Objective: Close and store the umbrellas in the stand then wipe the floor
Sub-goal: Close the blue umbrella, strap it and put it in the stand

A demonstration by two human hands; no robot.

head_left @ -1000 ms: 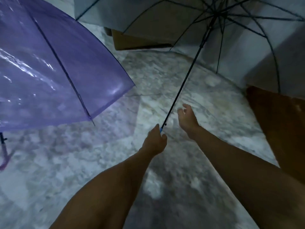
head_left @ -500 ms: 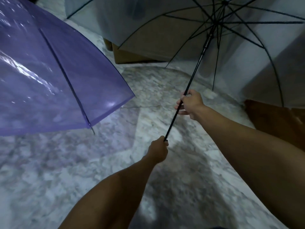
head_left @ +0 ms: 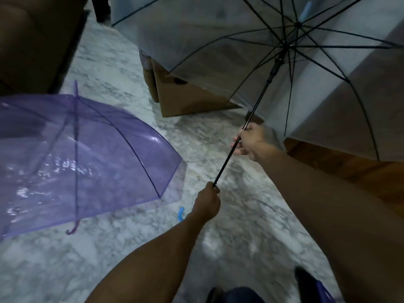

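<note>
Clear umbrella (head_left: 218,40): fully open, canopy translucent grey-white with thin black ribs radiating from a hub at the upper right of the view; the black runner sleeve sits on the shaft (head_left: 227,158) just below the hub. The shaft is straight, black and slanted, running from the hub down and left. Left hand (head_left: 206,203): fist wrapped tight around the lower end of the shaft; a light-blue curved handle tip (head_left: 181,213) shows just left of the wrist. Right hand (head_left: 251,141): fingers curled shut around the shaft higher up, well below the runner. The canopy is off the floor (head_left: 131,248), held in the air at the upper right. Purple umbrella (head_left: 76,154): also open, translucent violet, lying tilted on the pale marbled floor at the left, its purple hooked handle (head_left: 72,229) touching the floor near its lower edge; bright glints on the panels, cause unclear. Surroundings: a brown cardboard box (head_left: 185,97) stands on the floor beyond the hands, partly covered by the clear canopy; dark brown furniture (head_left: 32,40) fills the upper left corner; a wooden surface (head_left: 349,169) lies under the clear canopy's right edge. The purple canopy takes up much of the left floor, close beside the left forearm. Dark, blurred shapes at the bottom edge cannot be identified.
</note>
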